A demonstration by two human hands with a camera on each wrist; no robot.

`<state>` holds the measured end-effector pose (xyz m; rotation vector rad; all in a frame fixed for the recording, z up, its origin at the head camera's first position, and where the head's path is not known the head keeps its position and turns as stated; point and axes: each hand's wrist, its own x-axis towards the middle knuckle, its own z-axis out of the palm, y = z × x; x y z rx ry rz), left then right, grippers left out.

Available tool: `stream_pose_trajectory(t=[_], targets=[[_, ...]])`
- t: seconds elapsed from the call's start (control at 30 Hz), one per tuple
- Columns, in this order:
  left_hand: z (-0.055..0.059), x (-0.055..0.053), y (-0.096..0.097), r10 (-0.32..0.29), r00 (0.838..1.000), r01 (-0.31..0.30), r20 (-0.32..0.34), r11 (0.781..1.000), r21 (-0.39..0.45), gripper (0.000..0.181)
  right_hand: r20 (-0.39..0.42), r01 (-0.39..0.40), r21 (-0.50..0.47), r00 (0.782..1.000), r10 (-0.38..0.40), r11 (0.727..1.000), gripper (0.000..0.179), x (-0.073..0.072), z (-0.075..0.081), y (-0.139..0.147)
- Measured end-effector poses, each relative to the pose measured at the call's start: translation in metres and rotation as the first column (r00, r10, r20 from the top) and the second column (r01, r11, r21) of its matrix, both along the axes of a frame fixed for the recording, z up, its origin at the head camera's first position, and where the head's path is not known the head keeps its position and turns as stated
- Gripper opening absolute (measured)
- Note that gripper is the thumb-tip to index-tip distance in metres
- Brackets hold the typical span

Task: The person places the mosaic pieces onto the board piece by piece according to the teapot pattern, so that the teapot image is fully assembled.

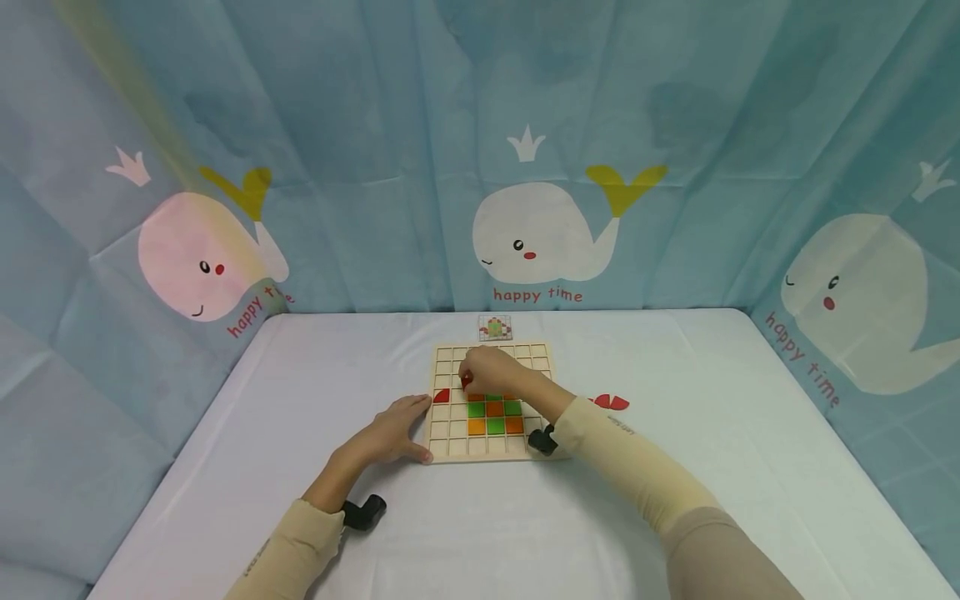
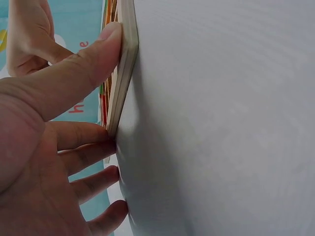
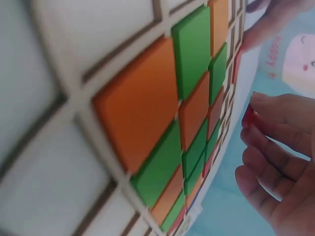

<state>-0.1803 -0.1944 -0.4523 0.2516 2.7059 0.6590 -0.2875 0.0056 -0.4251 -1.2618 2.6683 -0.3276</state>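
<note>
A wooden grid board (image 1: 450,447) lies on the table, with orange and green square tiles (image 1: 495,409) set in its middle cells. My right hand (image 1: 495,371) is over the board's upper part and pinches a small red piece (image 3: 249,116) between thumb and fingertips; its full shape is hidden. At the board's left side is my left hand (image 1: 393,432), fingers spread and fairly straight. Its thumb (image 2: 106,46) touches the board near the front corner, and the fingertips meet the left edge. A red quarter-round piece (image 1: 442,396) sits in a left-hand cell.
Red rounded pieces (image 1: 615,402) lie on the white table to the right of the board, partly behind the right forearm. A small picture card (image 1: 495,327) stands beyond the board's far edge. A blue curtain (image 1: 375,167) with whales hangs around the table.
</note>
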Motion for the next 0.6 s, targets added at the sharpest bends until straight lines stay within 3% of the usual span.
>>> stream_pose_trajectory(t=[0.33,0.6], targets=[[-0.001,0.0,0.0,-0.006,1.0,0.006,0.001,1.0,0.005,0.099,0.06,0.038,-0.005,0.997,-0.038,0.999,0.021,0.005,-0.005,-0.012],[-0.001,-0.001,-0.001,-0.012,1.0,0.012,-0.003,1.0,-0.001,0.099,0.076,0.059,0.006,0.995,-0.059,0.998,0.013,0.005,-0.01,-0.017]])
